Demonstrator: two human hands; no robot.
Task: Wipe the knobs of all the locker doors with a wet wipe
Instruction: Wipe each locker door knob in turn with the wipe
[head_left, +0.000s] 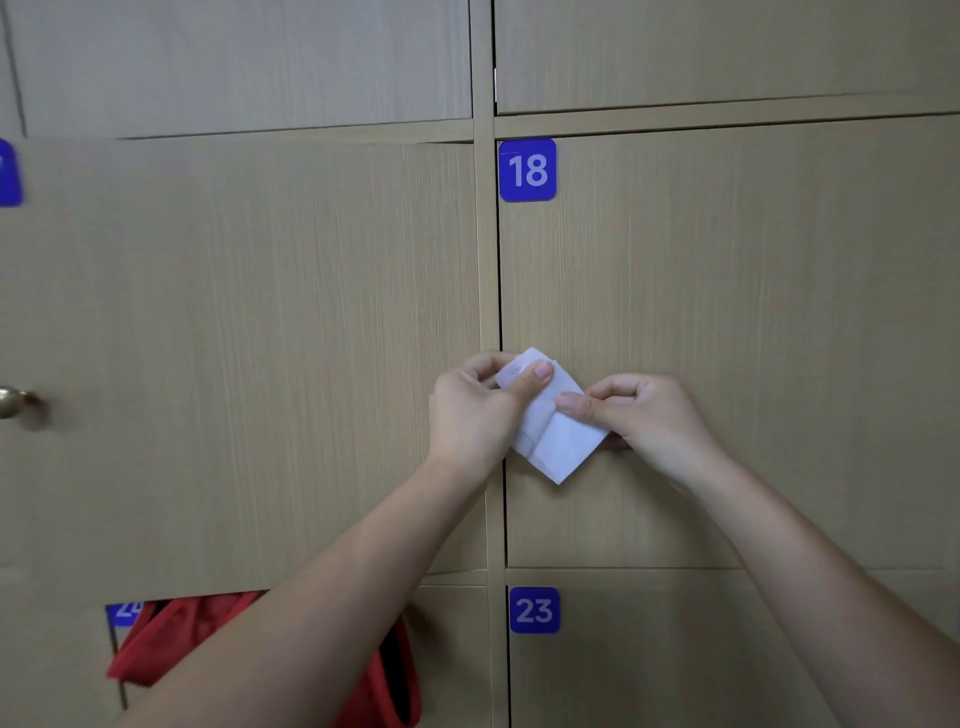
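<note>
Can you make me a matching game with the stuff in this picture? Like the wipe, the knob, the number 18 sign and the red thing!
Things:
1. white wipe
2. knob
3. 18 sign
4. red cloth thing

Places:
A. top left corner of a locker door
B. hanging by the bottom lockers
C. far left edge
D. pinched by the left hand and right hand

Pairs: 1-D, 2-C, 3-A, 4-B
</note>
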